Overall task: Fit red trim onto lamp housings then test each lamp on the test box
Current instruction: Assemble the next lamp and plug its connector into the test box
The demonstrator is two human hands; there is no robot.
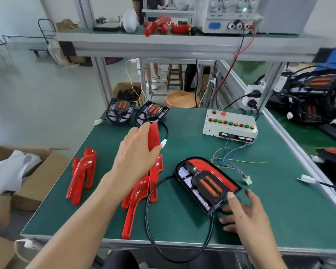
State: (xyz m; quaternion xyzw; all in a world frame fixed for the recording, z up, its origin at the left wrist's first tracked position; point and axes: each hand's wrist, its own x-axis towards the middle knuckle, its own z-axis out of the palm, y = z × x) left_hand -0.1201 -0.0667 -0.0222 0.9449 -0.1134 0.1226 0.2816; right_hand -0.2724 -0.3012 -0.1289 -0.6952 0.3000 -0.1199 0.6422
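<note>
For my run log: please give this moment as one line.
left hand: holds red trim | right hand: fingers at lamp housing, trim fitted | test box: untouched

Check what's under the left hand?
The left hand holds a red trim over the green mat. Beneath it lies more red trim; its upper part is hidden by the hand.
</note>
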